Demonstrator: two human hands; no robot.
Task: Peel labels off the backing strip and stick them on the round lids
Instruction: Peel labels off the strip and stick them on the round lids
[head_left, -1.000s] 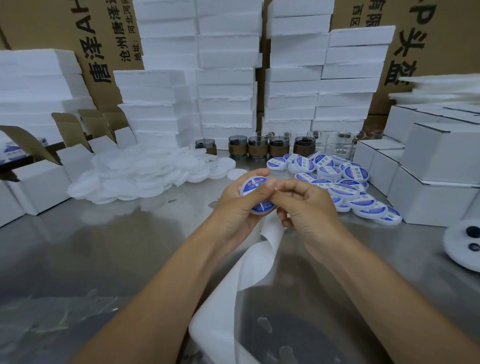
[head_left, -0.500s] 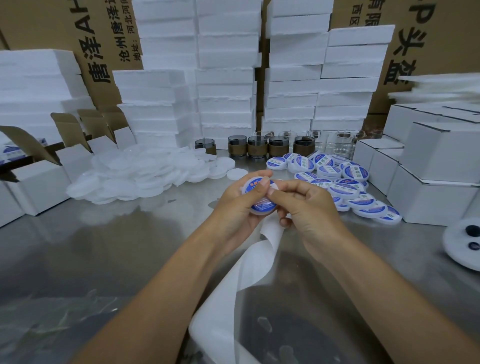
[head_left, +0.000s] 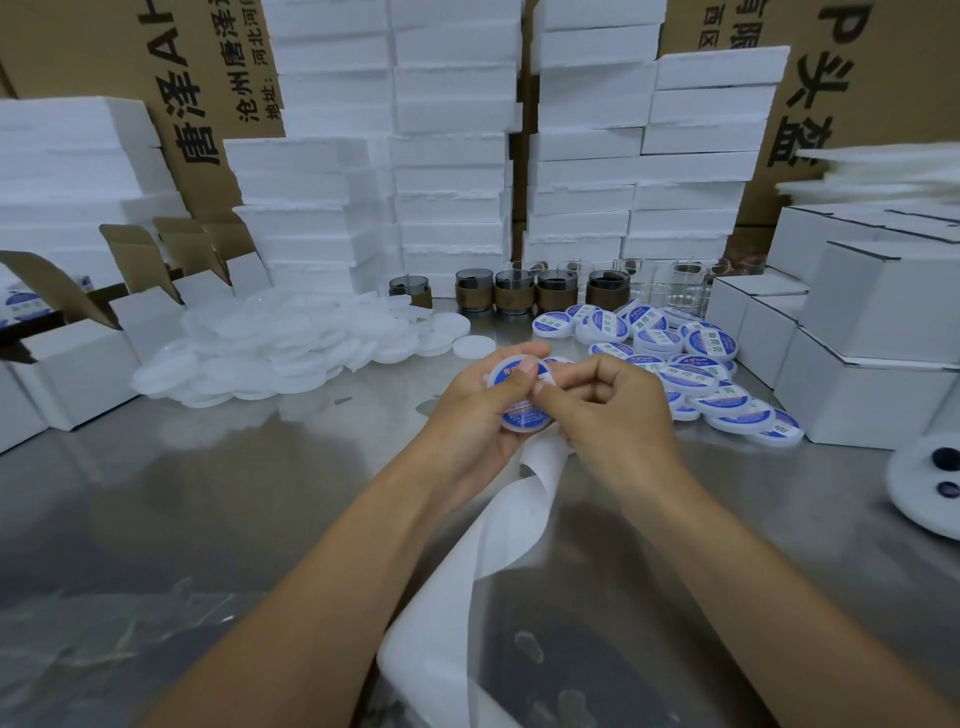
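Note:
My left hand (head_left: 480, 410) holds a round white lid (head_left: 522, 415) above the table's middle, fingers curled round its rim and thumb across the blue label on its face. My right hand (head_left: 610, 405) meets it from the right, its thumb tip pressing on the label and its other fingers curled. A white backing strip (head_left: 498, 540) hangs down from under both hands and twists toward the near edge. A heap of plain white lids (head_left: 291, 353) lies at the left. Several lids with blue labels (head_left: 696, 364) are piled at the right.
The steel table (head_left: 208, 493) carries open white cartons (head_left: 78, 374) at the left and shut white boxes (head_left: 872, 374) at the right. Foam blocks (head_left: 452, 156) are stacked at the back, with dark jars (head_left: 519, 296) and clear glasses (head_left: 680, 286) before them. A white disc (head_left: 930, 483) sits at the right edge.
My right thumb has slid a little along the label on the lid. Both hands stay together at the same place.

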